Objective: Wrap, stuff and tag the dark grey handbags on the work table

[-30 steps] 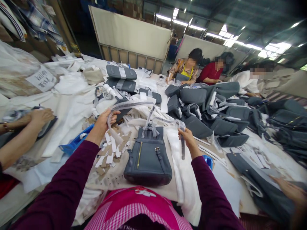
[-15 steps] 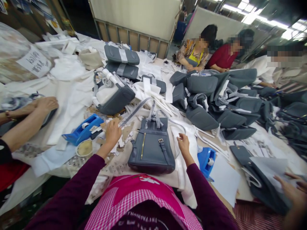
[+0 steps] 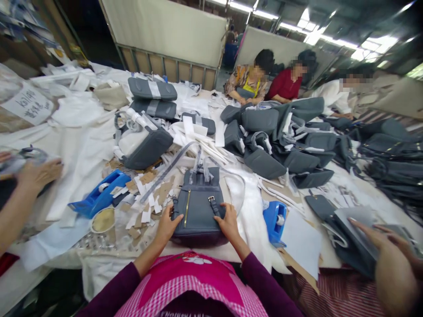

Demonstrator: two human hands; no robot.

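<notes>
A dark grey-blue backpack (image 3: 200, 215) lies in front of me on the table, its front face up, with a gold zipper and buckled side straps. My left hand (image 3: 167, 226) grips its left side, thumb on the front panel beside the zipper. On the right edge, my right hand (image 3: 230, 222) holds the bag with the thumb by the lower end of the buckled strap (image 3: 214, 205). The fingers behind the bag's sides are partly hidden. Wrapped shoulder straps (image 3: 168, 168) loop out from its top on both sides.
Blue tape dispensers (image 3: 99, 193) (image 3: 275, 223) stand on either side. Cardboard scraps (image 3: 161, 193) and a small round tub (image 3: 103, 219) lie at left. Grey bags (image 3: 264, 163) are piled beyond. Co-workers' hands work at left (image 3: 39, 174) and right (image 3: 373, 233).
Both my hands have come down and inward from beside the straps onto the backpack's sides. The view has shifted, and the left co-worker's hands have moved.
</notes>
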